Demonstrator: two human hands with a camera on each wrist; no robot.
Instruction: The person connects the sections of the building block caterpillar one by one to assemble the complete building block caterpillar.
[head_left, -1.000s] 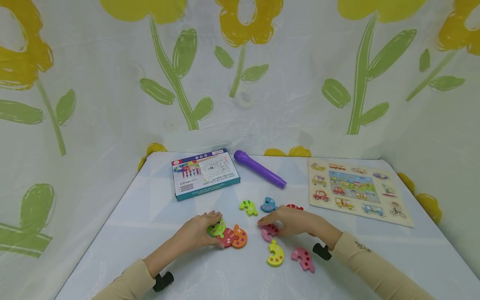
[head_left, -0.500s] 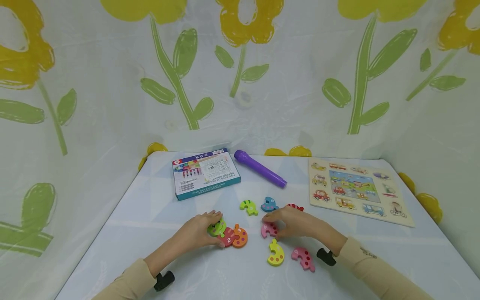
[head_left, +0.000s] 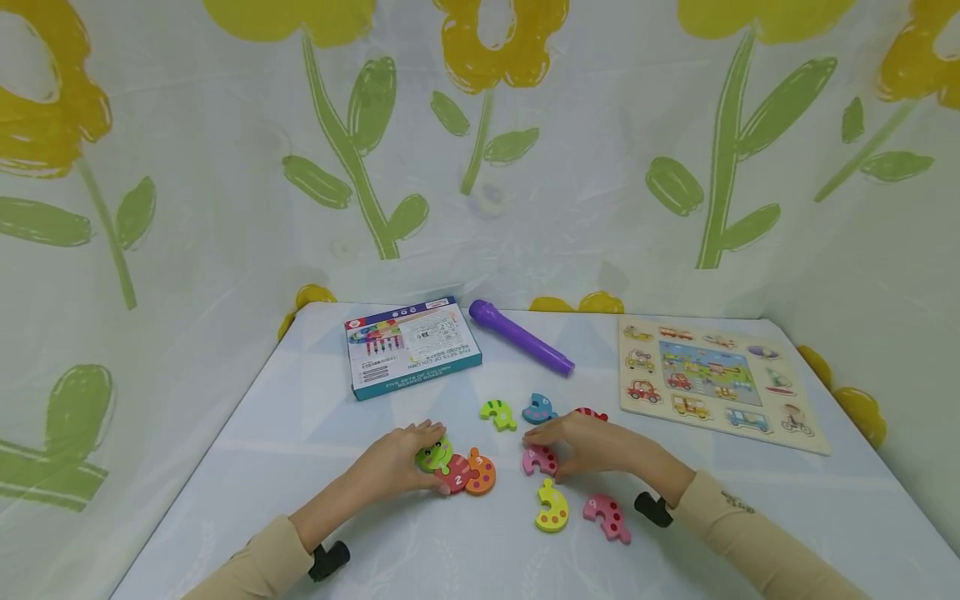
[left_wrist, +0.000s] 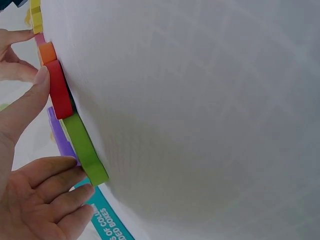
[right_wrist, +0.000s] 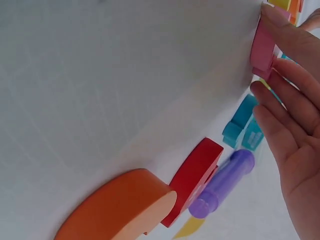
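Note:
In the head view, a smiling green caterpillar head (head_left: 435, 455) is joined to a red puzzle piece (head_left: 456, 477) marked 2, followed by an orange piece (head_left: 482, 472) marked 3. My left hand (head_left: 401, 467) grips the joined row, its thumb on the red piece's side and fingertips along the green head. To the right, a pink dotted puzzle piece (head_left: 538, 461) lies between the thumb and fingers of my right hand (head_left: 596, 446), which pinches it at the tabletop. The right wrist view shows the thumb on the pink piece's edge (right_wrist: 265, 47). Its number is unclear.
Loose pieces lie around my right hand: yellow (head_left: 553, 512), pink (head_left: 606, 517), striped green (head_left: 497, 413), blue (head_left: 537, 408), red (right_wrist: 195, 180) and orange (right_wrist: 120, 207). Farther back are a box (head_left: 412, 350), a purple toy microphone (head_left: 521, 337) and a vehicle puzzle board (head_left: 720, 382).
My right hand has shifted slightly to the right, and the pink piece has turned a little and moved slightly away from the yellow one. The left hand and its joined pieces stay in place.

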